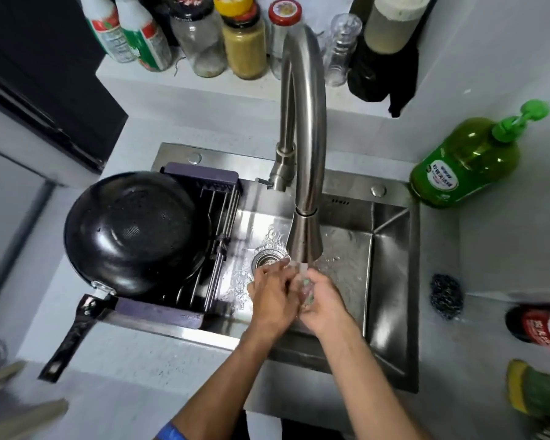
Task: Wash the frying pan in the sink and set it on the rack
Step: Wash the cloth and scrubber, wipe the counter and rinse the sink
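The black frying pan (134,233) lies upside down on the purple-framed rack (216,192) across the left side of the steel sink (391,274). Its black handle (73,335) sticks out over the counter toward me. Water runs from the steel faucet (305,154) onto my two hands, which meet under the stream above the sink floor. My left hand (272,300) and my right hand (323,306) press against each other with fingers loosely bent. Neither holds anything.
A green dish-soap pump bottle (467,160) stands right of the sink. A steel-wool scrubber (446,295), a red-labelled bottle (540,328) and a yellow-green sponge (534,395) lie on the right counter. Jars and bottles (245,42) line the back ledge. The drain (265,258) sits mid-sink.
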